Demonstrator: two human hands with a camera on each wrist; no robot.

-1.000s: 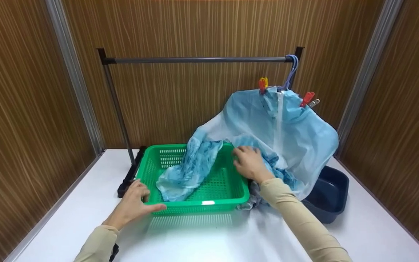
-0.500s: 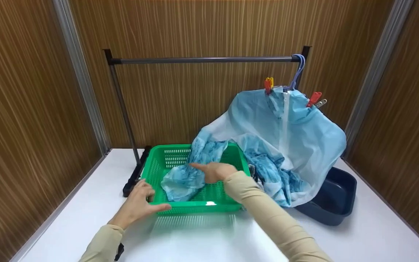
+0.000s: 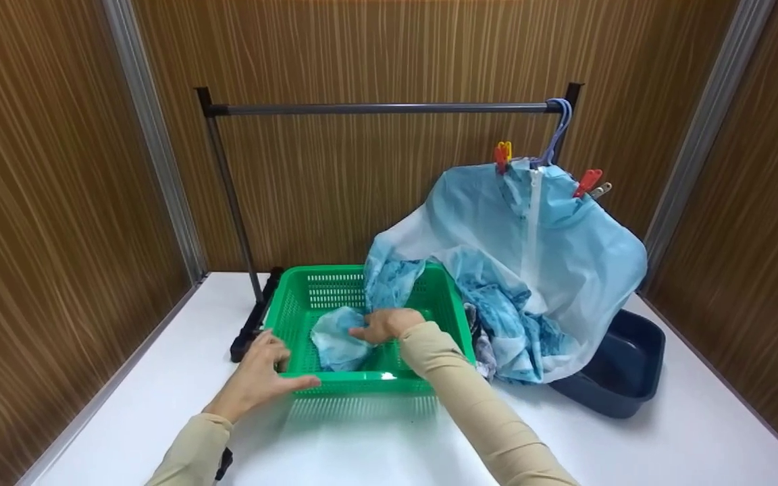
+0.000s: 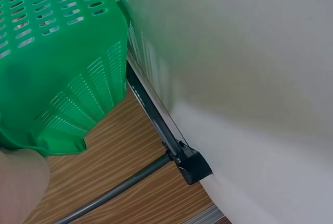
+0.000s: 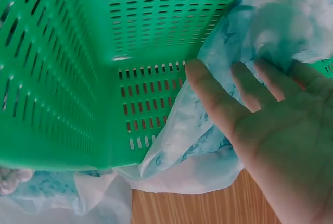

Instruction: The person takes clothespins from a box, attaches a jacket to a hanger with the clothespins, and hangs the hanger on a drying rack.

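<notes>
A green plastic basket [image 3: 389,388] with slotted walls stands in the middle of the table. My left hand [image 3: 257,378] holds its near left corner, thumb along the front rim and fingers bent over the left side. Inside the basket, my right hand [image 3: 389,325] touches the blue tie-dye sleeve [image 3: 342,341] that hangs in over the back rim. The right wrist view shows that hand's fingers [image 5: 213,96] extended against the thin cloth. This sleeve belongs to a light blue zip jacket [image 3: 483,196], clipped to a purple hanger [image 3: 556,131] at the rack's right end.
A dark metal rack [image 3: 382,108] spans the back. Red clothespins [image 3: 588,182] and others sit on the jacket's shoulders. Behind its right side is a dark blue basin [image 3: 625,364]. Grey patterned cloth [image 3: 483,351] lies right of the basket. Wood-grain panels [image 3: 335,54] enclose the table.
My right hand has moved left from the basket's right rim down onto the sleeve inside. The sleeve has bunched slightly rightward. My left hand has stayed at the corner.
</notes>
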